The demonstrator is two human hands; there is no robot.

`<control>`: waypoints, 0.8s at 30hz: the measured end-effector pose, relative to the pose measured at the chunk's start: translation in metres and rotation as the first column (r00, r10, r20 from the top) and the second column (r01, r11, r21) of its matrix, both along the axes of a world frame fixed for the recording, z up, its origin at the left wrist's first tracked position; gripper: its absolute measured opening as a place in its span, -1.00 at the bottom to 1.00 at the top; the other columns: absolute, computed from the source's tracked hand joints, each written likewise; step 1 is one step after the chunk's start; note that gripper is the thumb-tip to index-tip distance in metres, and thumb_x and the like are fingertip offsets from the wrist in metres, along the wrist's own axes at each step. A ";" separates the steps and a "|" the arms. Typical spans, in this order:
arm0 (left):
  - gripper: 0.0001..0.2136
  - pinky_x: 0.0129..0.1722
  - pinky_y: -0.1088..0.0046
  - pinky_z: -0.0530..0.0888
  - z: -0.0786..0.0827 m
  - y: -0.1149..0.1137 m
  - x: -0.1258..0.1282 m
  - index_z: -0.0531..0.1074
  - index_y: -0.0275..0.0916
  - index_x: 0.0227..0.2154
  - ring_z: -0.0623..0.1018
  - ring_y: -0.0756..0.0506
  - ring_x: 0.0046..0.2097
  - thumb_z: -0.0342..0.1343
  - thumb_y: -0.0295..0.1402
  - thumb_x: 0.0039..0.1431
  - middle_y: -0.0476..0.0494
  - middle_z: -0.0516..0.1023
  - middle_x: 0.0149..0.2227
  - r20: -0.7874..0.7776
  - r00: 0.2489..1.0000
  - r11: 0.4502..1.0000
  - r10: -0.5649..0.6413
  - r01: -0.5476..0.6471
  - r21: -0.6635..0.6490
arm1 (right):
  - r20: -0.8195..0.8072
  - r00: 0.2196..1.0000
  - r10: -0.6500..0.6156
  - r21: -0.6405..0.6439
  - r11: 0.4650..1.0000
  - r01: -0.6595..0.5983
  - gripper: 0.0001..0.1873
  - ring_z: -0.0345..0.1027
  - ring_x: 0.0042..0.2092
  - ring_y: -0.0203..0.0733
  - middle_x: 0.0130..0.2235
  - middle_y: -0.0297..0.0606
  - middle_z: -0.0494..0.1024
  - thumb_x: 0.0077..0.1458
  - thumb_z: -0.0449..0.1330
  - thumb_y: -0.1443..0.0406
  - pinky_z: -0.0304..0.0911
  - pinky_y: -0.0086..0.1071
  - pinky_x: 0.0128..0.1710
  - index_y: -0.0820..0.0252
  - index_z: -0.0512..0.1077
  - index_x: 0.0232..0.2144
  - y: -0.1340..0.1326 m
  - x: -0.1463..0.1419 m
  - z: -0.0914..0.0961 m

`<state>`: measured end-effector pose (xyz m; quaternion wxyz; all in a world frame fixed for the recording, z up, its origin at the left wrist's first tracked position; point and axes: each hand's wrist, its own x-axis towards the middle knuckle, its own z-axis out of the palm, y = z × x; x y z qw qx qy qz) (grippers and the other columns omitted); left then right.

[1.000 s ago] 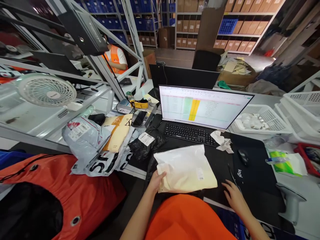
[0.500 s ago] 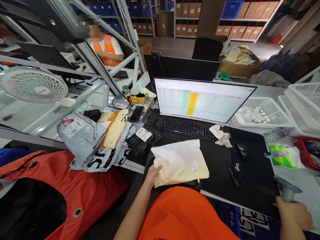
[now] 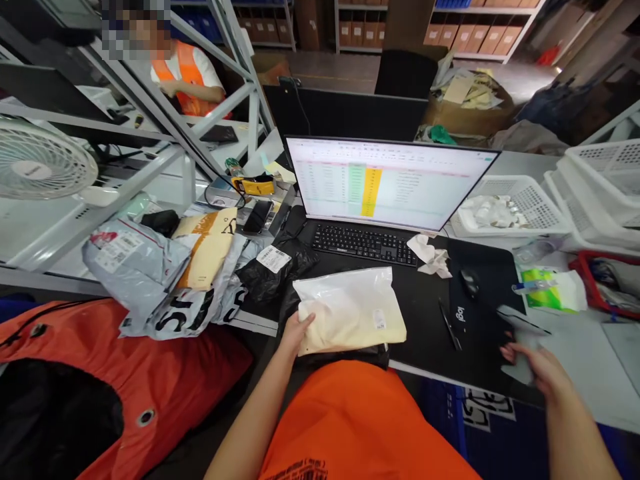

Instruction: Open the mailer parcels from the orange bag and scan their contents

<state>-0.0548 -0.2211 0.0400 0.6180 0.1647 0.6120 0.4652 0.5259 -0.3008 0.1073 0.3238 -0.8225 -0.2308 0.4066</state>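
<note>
Sack (image 3: 200, 377): orange, dark mouth; nearest left, beside the worktop (image 3: 583, 390).
Right hand (image 3: 530, 361): over the worktop's near right corner; fingers clamped round the grip of a scanner (image 3: 520, 320), grey, head tilted to the left.
Left hand (image 3: 296, 329): at the near edge; thumb on top of a mailer (image 3: 353, 307), clamped on its near left corner; the other fingers are mostly hidden.
Mailer: white to cream, small label near its right end; at the middle of the worktop's near edge, black plastic (image 3: 345, 359) showing beneath.
Pen (image 3: 450, 325): black, between mailer and scanner.
Mouse (image 3: 469, 283): black, on a dark mat (image 3: 483, 257) towards the right.
Black parcel (image 3: 256, 280): white label, just beyond the mailer's left end.
Parcel pile (image 3: 137, 273): grey and cream bags, beyond the sack, at the worktop's left.
Packet (image 3: 545, 299): green and white, right side.
Tissue (image 3: 431, 257): crumpled, touching the keyboard's right end.
Keyboard (image 3: 360, 244): black, before the monitor (image 3: 400, 183).
Phone (image 3: 257, 217): dark, left of the monitor.
Basket (image 3: 545, 217): white, holding scraps, right of the monitor.
Co-worker (image 3: 187, 80): orange vest, beyond the frame at far left.
Shelves (image 3: 363, 49): boxes in rows, at the back.
</note>
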 end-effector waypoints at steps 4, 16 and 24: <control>-0.43 -0.27 0.37 0.56 -0.003 0.000 0.003 0.53 -0.35 -0.22 0.64 -0.14 -0.35 0.53 -0.20 -0.35 -0.24 0.68 -0.30 -0.014 1.000 1.000 -0.003 0.003 0.004 | -0.147 0.972 0.185 -0.044 0.980 -0.193 -0.50 0.36 -0.49 -0.24 -0.46 -0.32 0.45 -0.11 0.37 0.22 0.33 -0.40 -0.49 0.26 0.41 -0.09 -0.004 -0.092 0.005; -0.39 -0.21 0.31 0.55 -0.002 -0.008 0.007 0.53 -0.37 -0.18 0.65 -0.19 -0.28 0.51 -0.14 -0.33 -0.26 0.68 -0.26 -0.024 1.000 1.000 0.001 -0.001 0.013 | -0.174 0.913 0.369 -0.092 0.917 -0.388 -0.63 0.41 -0.14 -0.15 -0.09 -0.22 0.46 0.29 0.18 0.10 0.44 -0.26 -0.16 0.30 0.42 -0.05 -0.019 -0.200 0.009; -0.41 -0.27 0.34 0.57 -0.001 -0.009 0.005 0.54 -0.36 -0.24 0.65 -0.19 -0.32 0.53 -0.14 -0.36 -0.26 0.68 -0.31 0.027 1.000 1.000 0.004 -0.004 0.002 | 0.012 0.955 0.297 -0.063 0.953 -0.295 -0.50 0.44 -0.38 -0.22 -0.31 -0.21 0.53 0.23 0.17 0.01 0.41 -0.35 -0.39 0.29 0.34 0.02 -0.005 -0.152 -0.002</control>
